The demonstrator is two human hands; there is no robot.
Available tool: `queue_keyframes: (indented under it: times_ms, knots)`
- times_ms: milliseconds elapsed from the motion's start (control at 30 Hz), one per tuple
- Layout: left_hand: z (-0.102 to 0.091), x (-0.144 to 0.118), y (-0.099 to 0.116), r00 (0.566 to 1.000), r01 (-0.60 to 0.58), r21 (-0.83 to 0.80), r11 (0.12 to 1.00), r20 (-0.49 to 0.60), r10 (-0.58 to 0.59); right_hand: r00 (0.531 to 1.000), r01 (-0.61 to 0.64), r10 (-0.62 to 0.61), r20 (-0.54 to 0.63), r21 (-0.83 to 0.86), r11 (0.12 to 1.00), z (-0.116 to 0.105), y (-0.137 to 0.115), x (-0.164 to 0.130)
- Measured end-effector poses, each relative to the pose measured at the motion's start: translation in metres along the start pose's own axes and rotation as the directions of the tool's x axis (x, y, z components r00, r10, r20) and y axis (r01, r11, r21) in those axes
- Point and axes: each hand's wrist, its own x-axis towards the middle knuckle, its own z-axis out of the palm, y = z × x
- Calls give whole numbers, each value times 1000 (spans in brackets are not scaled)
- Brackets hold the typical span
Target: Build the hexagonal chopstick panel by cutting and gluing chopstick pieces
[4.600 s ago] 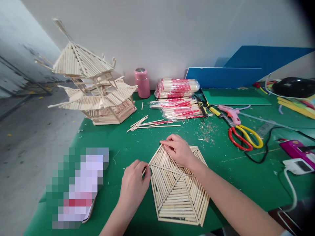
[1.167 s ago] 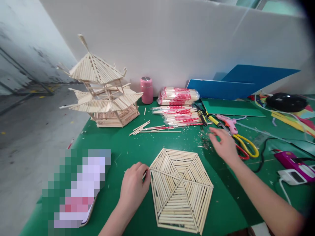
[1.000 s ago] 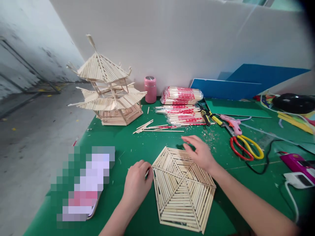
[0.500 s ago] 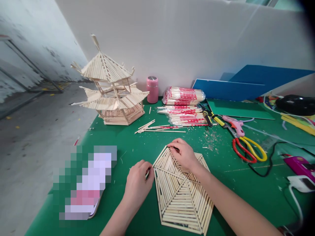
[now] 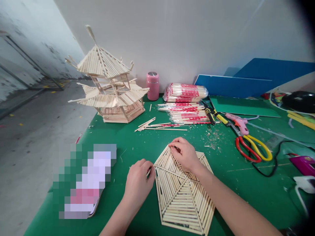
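A flat hexagonal panel of wooden sticks (image 5: 182, 196) lies on the green table (image 5: 137, 141) in front of me. My left hand (image 5: 138, 183) pinches the panel's left corner, fingers closed on the stick ends there. My right hand (image 5: 185, 154) rests on the panel's far edge, its fingertips pressing a thin stick at the top corner. A stick-built pagoda model (image 5: 108, 88) stands at the back left.
Loose sticks (image 5: 157, 125) and wrapped chopstick bundles (image 5: 185, 103) lie behind the panel. Red-and-yellow scissors (image 5: 253, 151), a pink glue gun (image 5: 237, 120) and a black cable sit to the right. A pink flask (image 5: 153, 86) stands by the wall. A blurred phone (image 5: 85, 183) lies left.
My right hand reached out toward the scissors, then came back to the panel's far corner and settled there. My left hand stayed at the left corner.
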Motion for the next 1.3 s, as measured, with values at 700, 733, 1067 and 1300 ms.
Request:
queue_keyframes:
  times_ms: [700,733,1067,1300]
  knots:
    - [-5,3,3,998,-19,5,1000,56,19,1000,1,-1,6,28,1000,-1,1,1]
    - [-5,3,3,998,-22,4,1000,56,22,1000,1,-2,6,28,1000,-1,1,1]
    - [-3,2,2,999,-17,1,1000,48,17,1000,18,-18,10,39,999,0,1,-1]
    - [2,0,2,1000,-17,13,1000,-4,17,999,33,-33,9,35,999,-1,1,-1]
